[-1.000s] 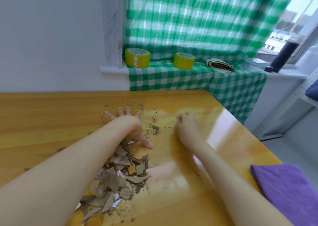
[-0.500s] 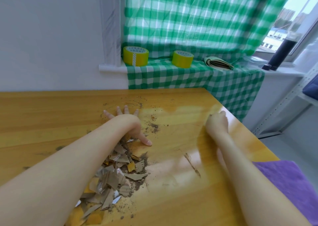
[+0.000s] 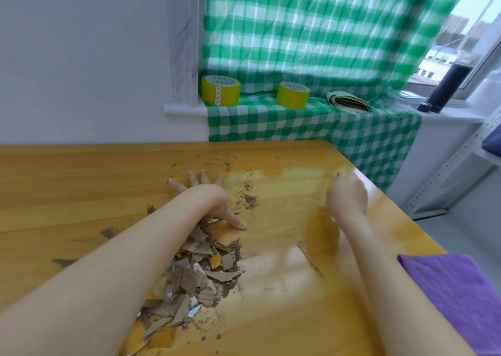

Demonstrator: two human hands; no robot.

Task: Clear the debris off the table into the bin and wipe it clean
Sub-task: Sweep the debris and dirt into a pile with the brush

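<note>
Head cam, quick read: the debris pile (image 3: 189, 274) of cardboard scraps and dirt sits right behind the left hand (image 3: 208, 195), with its long axis running back along that forearm toward the near table (image 3: 67, 182) edge. So the left hand is by far the nearer one. It lies flat at the pile's far end with its fingers (image 3: 204, 178) spread straight. Loose dirt specks (image 3: 249, 199) lie between the hands. The right hand (image 3: 347, 196) is well off to the right and too blurred to say whether it's curled. A purple cloth (image 3: 447, 288) lies beside the right forearm, and there's no bin in view. Compared with a second ago, the right hand has swung out from beside the left, while the left hasn't budged.
</note>
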